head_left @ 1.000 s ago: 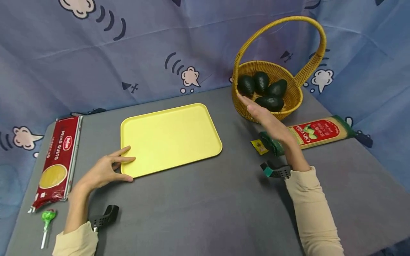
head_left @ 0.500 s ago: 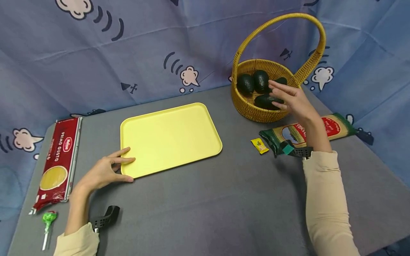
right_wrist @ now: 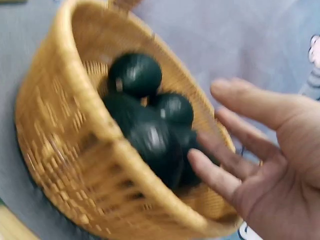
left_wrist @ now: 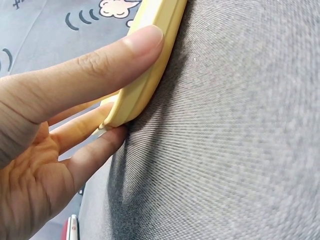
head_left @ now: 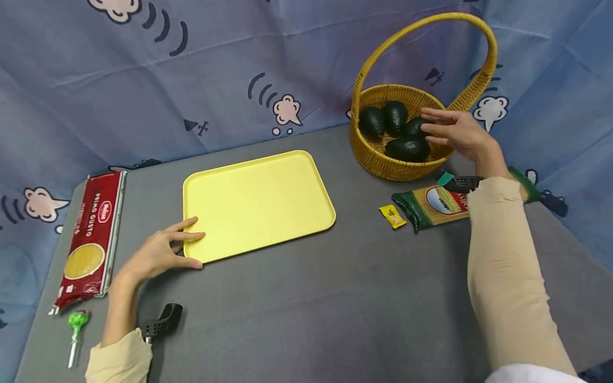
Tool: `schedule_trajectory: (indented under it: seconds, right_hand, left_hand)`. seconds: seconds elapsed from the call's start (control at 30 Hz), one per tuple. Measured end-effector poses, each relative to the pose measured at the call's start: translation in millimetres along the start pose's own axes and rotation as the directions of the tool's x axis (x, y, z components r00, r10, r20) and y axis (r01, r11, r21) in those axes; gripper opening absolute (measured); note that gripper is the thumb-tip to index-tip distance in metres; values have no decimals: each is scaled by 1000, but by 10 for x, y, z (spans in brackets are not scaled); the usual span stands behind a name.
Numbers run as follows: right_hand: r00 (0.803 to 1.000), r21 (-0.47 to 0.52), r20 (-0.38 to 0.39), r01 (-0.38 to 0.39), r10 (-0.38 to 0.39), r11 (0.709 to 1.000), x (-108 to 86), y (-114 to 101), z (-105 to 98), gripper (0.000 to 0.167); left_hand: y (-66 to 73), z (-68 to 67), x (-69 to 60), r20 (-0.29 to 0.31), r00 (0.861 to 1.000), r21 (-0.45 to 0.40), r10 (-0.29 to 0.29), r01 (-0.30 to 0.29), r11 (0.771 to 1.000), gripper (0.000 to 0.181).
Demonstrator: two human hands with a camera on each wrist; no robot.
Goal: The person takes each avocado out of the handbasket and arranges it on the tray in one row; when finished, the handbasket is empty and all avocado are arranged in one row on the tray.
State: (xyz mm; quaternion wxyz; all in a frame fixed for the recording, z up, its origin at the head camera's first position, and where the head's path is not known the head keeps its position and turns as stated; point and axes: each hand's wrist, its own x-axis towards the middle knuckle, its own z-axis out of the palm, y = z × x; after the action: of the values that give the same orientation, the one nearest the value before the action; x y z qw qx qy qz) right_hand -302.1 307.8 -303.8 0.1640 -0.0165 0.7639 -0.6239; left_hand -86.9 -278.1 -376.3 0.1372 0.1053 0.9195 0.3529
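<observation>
My left hand [head_left: 154, 255] holds the near-left corner of a yellow rectangular tray [head_left: 258, 202]. In the left wrist view, the thumb [left_wrist: 142, 42] lies along the tray's outer wall [left_wrist: 162, 55], while the other fingers touch around the corner. Over the right side of a yellow woven basket [head_left: 388, 169] hovers my right hand [head_left: 462, 130], its fingers spread and nothing held. Several dark green avocados [head_left: 407, 149] lie inside the basket. The right wrist view, somewhat blurred, has the right hand [right_wrist: 280, 160] beside the avocados [right_wrist: 135, 75], palm facing them; contact cannot be told.
A green-and-tan pasta packet [head_left: 433, 206] lies partly under the right forearm, with a small yellow wrapped candy [head_left: 392, 216] beside it. On the left are a red pasta packet [head_left: 91, 239] and a green lollipop [head_left: 76, 324]. A patterned blue cloth [head_left: 215, 80] hangs behind the table.
My right hand has moved rightward from in front of the basket to above its right side, turning its fingers toward the avocados. The left hand stays at the tray corner.
</observation>
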Motion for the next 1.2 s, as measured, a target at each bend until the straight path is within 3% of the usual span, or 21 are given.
schedule_trajectory:
  seconds: [0.17,0.37,0.67,0.87,1.03,1.2]
  right_hand:
    - [994,-185,99,-25,44,982,112,9,-175,61]
    - [976,-417,134,-102,172,903,153,-31,-267,59]
    - [958,-549,174,-98,229,830,163,-88,-211,62]
    - [967,-622,148,-71,206,780,204,-68,-150,63]
    - [965,-629,152,-74,216,774,229,-62,-82,66]
    - [940,-545,222,-99,257,832,216,-56,-17,64]
  left_hand:
    - [2,0,4,4,1000,-4,-3,3,1000,67]
    - [-6,12,21,9,1000,-46,0,0,999,66]
    - [-20,1,9,16,1000,-44,-10,10,999,67]
    - [-14,-12,0,14,1000,-34,-10,10,999,68]
    - [-22,-4,3,19,1000,-45,-1,2,999,67]
    - [-16,-2,-5,16,1000,-44,-2,3,999,67]
